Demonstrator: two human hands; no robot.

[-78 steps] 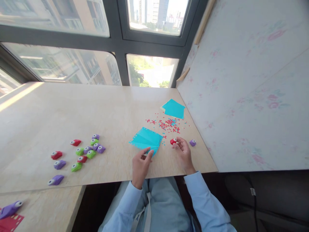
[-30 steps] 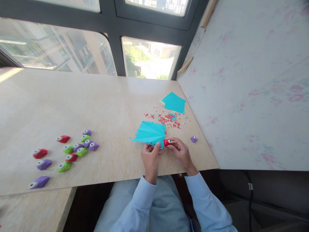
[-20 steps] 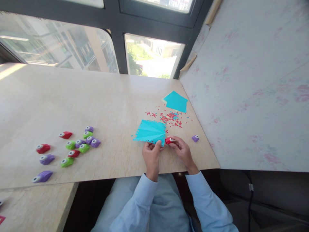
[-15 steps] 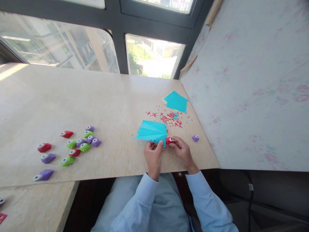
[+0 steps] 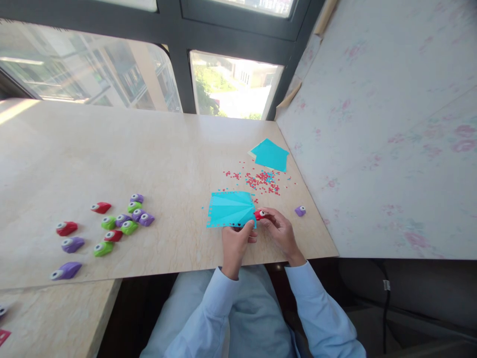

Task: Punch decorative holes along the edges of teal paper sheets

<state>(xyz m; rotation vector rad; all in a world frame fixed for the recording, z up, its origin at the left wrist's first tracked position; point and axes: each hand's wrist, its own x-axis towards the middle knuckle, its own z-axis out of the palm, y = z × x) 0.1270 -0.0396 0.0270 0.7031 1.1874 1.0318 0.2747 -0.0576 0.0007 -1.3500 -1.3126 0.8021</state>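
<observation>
My left hand (image 5: pixel 237 244) pinches the lower right corner of a creased blue sheet of paper (image 5: pixel 229 208) between thumb and fingers. Small cut-outs run along several of the sheet's edges. My right hand (image 5: pixel 281 232) is closed around a small red craft punch (image 5: pixel 260 214), which sits against the sheet's right edge. Just beyond the sheet, tiny red and blue paper bits (image 5: pixel 263 182) lie scattered on the table. A purple craft punch (image 5: pixel 300 211) rests to the right of my right hand.
More blue paper (image 5: pixel 272 155) lies at the back right, over a paler sheet. Several red, green and purple craft punches (image 5: pixel 121 220) are spread over the left of the table (image 5: pixel 179 149). A wall panel (image 5: pixel 380 129) borders the right side, with windows behind.
The blue paper has turned slightly, so its left side sits lower and nearer to me. My left hand has shifted down a little with it. The red punch stays at the right edge.
</observation>
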